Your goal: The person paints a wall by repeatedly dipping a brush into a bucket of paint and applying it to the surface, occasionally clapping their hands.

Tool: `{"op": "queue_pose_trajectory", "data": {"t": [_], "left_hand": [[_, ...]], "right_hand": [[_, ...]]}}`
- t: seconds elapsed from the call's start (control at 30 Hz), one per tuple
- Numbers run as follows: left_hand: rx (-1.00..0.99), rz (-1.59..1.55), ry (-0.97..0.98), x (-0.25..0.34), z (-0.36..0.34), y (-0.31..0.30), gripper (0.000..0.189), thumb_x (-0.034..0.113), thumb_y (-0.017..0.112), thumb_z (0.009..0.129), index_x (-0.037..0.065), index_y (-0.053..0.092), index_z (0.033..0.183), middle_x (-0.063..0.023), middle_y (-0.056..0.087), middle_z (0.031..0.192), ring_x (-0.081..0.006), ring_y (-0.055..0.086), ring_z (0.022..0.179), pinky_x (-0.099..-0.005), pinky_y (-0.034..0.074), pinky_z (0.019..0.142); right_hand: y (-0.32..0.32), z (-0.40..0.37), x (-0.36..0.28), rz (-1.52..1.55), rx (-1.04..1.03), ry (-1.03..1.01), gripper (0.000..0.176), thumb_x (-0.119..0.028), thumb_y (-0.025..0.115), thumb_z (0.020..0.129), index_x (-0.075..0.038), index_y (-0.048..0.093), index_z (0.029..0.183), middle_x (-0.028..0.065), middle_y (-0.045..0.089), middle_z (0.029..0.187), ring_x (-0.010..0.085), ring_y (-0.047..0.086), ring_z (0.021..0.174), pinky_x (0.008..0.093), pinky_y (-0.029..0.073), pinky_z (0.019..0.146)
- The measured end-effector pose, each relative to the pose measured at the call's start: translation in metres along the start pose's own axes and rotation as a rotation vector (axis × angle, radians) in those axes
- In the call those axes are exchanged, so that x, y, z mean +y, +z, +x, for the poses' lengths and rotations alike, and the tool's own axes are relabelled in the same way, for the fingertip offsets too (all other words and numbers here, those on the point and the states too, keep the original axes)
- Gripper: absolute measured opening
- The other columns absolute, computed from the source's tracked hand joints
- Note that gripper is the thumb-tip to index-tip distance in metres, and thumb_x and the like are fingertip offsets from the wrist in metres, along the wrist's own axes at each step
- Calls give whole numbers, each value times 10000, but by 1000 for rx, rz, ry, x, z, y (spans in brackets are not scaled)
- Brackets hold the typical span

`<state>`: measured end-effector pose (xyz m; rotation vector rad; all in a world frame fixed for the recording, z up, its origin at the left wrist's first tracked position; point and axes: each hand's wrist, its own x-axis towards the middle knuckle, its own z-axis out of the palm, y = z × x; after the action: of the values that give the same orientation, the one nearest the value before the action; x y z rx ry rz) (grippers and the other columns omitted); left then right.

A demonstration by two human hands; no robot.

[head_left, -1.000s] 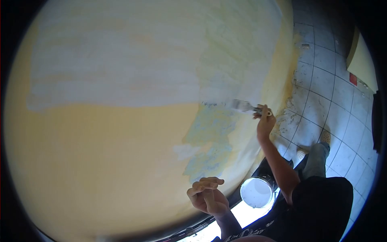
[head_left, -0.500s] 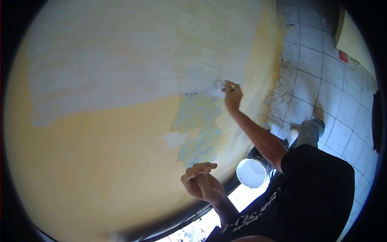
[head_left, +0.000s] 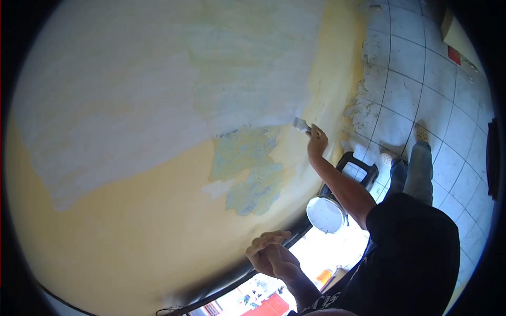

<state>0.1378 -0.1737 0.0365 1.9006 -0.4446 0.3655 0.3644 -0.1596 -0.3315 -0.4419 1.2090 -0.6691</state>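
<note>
My right hand [head_left: 317, 140] is closed around the handle of a paintbrush [head_left: 301, 124] with a flat, white-coated tip. The tip is close to the wall [head_left: 121, 210], near the lower corner of a whitish coated area [head_left: 132, 95]. Beside it, a rough blue-green patch [head_left: 245, 155] interrupts the yellow paint. My left hand [head_left: 273, 254] is raised in front of my chest, fingers loosely bent and nothing visible in it. A white-lined bucket [head_left: 325, 214] sits below my right forearm; its inside looks white.
A dark stool [head_left: 359, 167] stands by the bucket, partly behind my arm. White floor tiles [head_left: 403, 89] with splatter along the wall run past my feet. A bright opening [head_left: 337, 253] with a red object [head_left: 271, 305] beyond it lies past the wall's dark edge.
My right hand has moved the brush down the wall, toward the floor side. My left hand has shifted slightly with the view. More of the stool and bright opening shows.
</note>
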Motion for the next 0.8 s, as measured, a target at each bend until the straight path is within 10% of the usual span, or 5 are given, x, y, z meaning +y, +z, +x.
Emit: {"op": "queue_pose_trajectory", "data": {"t": [0.2,0.47,0.67,0.77,0.8], "left_hand": [[143,171,-21,32,-39,17,279,-64,489,871,23,587,1117,-111,648,841,-240,676,728,-354,587,699],[179,125,53,78,-58,18,281,-98,428,928,1,564,1152,-165,667,865,-265,700,725,-371,619,683],[73,-144,-60,66,-96,47,237,-108,442,971,-21,560,1157,-200,695,937,-282,713,792,-429,626,776],[-22,-178,-99,63,-117,55,225,-105,448,998,-29,573,1170,-217,721,997,-308,743,910,-420,612,839],[-44,-181,-112,66,-125,56,225,-102,454,1003,-29,580,1175,-219,727,1015,-310,746,935,-415,609,842]], "right_hand": [[47,-113,-94,52,-363,-241,172,-36,558,1080,35,659,1202,152,740,1180,220,762,994,342,610,882],[-28,-213,-201,244,-977,67,198,-65,582,1080,28,660,1236,127,702,1160,193,749,976,324,647,851],[-190,45,-76,-366,-702,-307,161,32,609,961,-43,734,1029,90,723,1111,188,721,1005,286,599,792],[-329,265,-129,-407,-521,-576,153,-31,613,944,-46,732,1039,98,728,1145,196,705,1037,326,585,874],[-377,331,-179,-204,-450,-356,141,-60,630,939,-36,739,1026,106,738,1152,201,701,1052,342,579,911]]}}
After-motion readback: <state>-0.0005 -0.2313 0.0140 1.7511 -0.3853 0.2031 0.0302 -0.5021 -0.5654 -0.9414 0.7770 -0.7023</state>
